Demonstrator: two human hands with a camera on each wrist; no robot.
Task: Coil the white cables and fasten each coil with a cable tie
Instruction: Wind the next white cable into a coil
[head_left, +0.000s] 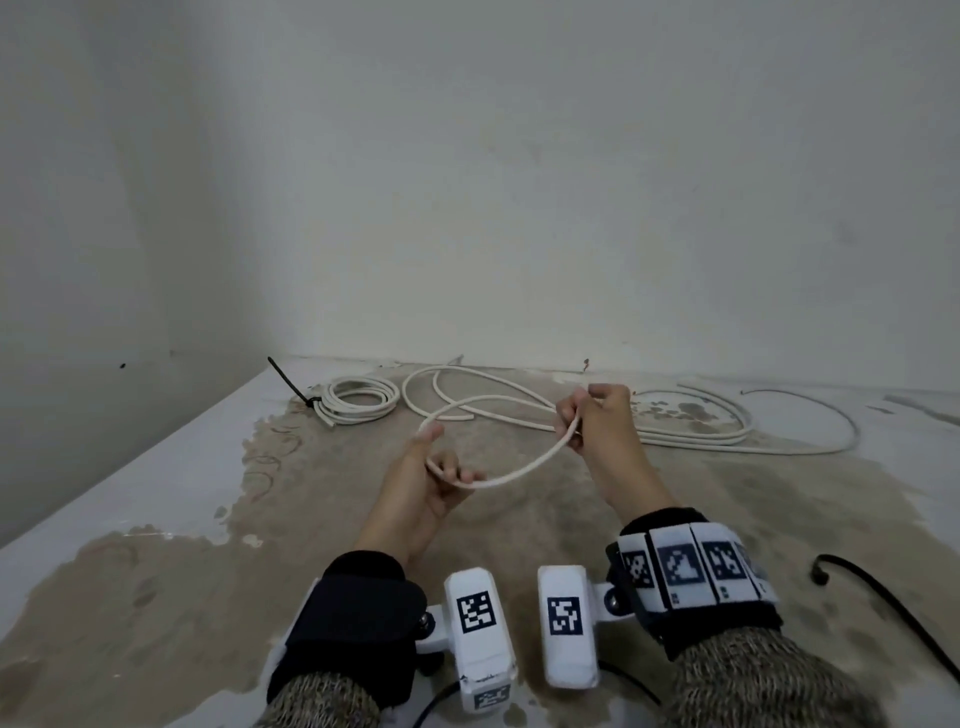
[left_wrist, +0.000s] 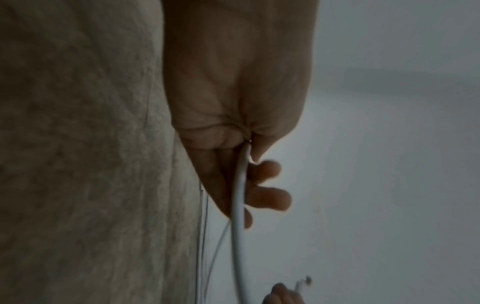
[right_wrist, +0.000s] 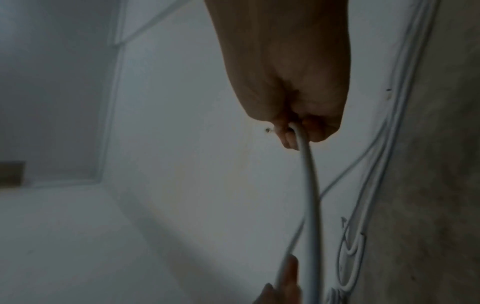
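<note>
I hold one white cable (head_left: 519, 470) raised off the floor as a drooping loop between both hands. My left hand (head_left: 447, 470) is palm up, fingers curled round the cable, thumb sticking up; the left wrist view shows the cable (left_wrist: 237, 205) running through the left hand (left_wrist: 257, 185). My right hand (head_left: 582, 421), further away and higher, grips the same cable, and the right wrist view shows the cable (right_wrist: 310, 174) leaving the closed right hand (right_wrist: 293, 131). Behind the hands the cable's other end curves back across itself.
A finished white coil (head_left: 358, 401) bound with a black cable tie (head_left: 291, 382) lies by the wall at back left. More loose white cables (head_left: 691, 439) sprawl at back right. A black cord (head_left: 893, 608) runs along the floor at near right. Walls meet at the back left corner.
</note>
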